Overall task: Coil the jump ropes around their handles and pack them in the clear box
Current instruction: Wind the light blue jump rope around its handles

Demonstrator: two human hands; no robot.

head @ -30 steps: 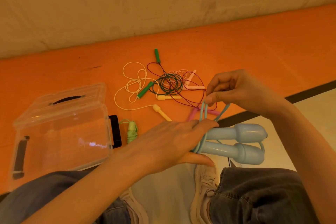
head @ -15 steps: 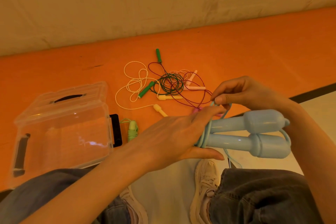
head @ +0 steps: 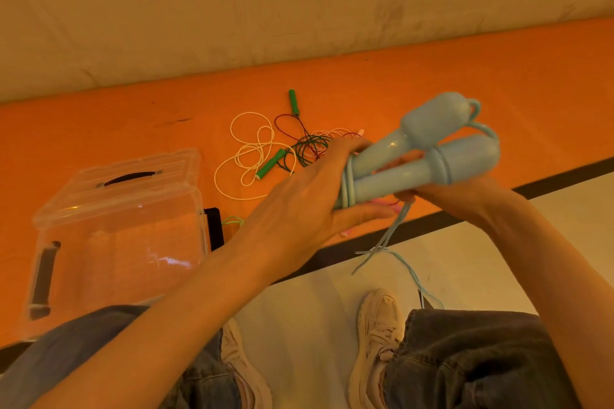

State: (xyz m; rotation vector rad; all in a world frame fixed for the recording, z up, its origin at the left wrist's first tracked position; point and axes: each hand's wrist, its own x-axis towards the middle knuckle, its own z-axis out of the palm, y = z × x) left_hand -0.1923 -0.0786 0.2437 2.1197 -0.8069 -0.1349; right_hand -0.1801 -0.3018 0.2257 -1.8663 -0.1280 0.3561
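The person sits with both blue handles lifted off the floor and laid side by side, their fat ends pointing toward two o'clock. The left hand clasps the thin ends, fingers over the top and thumb beneath, where a few turns of blue rope already lie snug. The right hand sits under the handles near four o'clock; it seems to pinch the loose rope, though the handles hide its fingertips, so I cannot say for sure. From there the slack hangs down and trails onto the pale floor by the shoes.

To do this wrap well, I'd judge the left hand should keep the two handles pressed parallel so they don't scissor apart, while the right hand draws the slack taut and lays each turn just beside the last, working toward the fat ends. Letting the rope slide through the fingers would keep the trailing part from kinking or snagging on the shoes.

The clear box stands open at nine o'clock on the orange mat, its lid tipped back, nothing plainly inside. At twelve o'clock the remaining ropes lie tangled: a cream rope and a green-handled rope, with a pink one mostly hidden behind the hands.
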